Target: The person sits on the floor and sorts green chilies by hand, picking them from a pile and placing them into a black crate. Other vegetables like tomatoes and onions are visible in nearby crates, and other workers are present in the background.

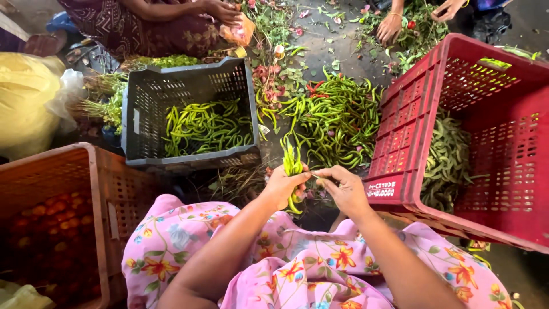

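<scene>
Here I see my left hand (281, 187) closed around a small bunch of green chillies (293, 163), their tips sticking up above the fist and a few ends hanging below it. My right hand (345, 189) sits just beside it, fingers pinched together on the stem end of one chilli from that bunch, so the two hands nearly touch. Straight ahead of both hands lies a loose heap of green chillies (337, 120) on the ground. Beyond and to the left of my left hand stands a grey crate (189, 86) with more chillies lying in it. Right beside my right hand, touching its outer side, is the corner of a red crate (400, 149), tilted, holding duller green pods. Well off to the left of my left hand is an orange crate (97, 189). Below both hands my lap is covered in pink floral cloth (297, 269). Far ahead, another person's hand (390, 27) rests on the scattered greens.
</scene>
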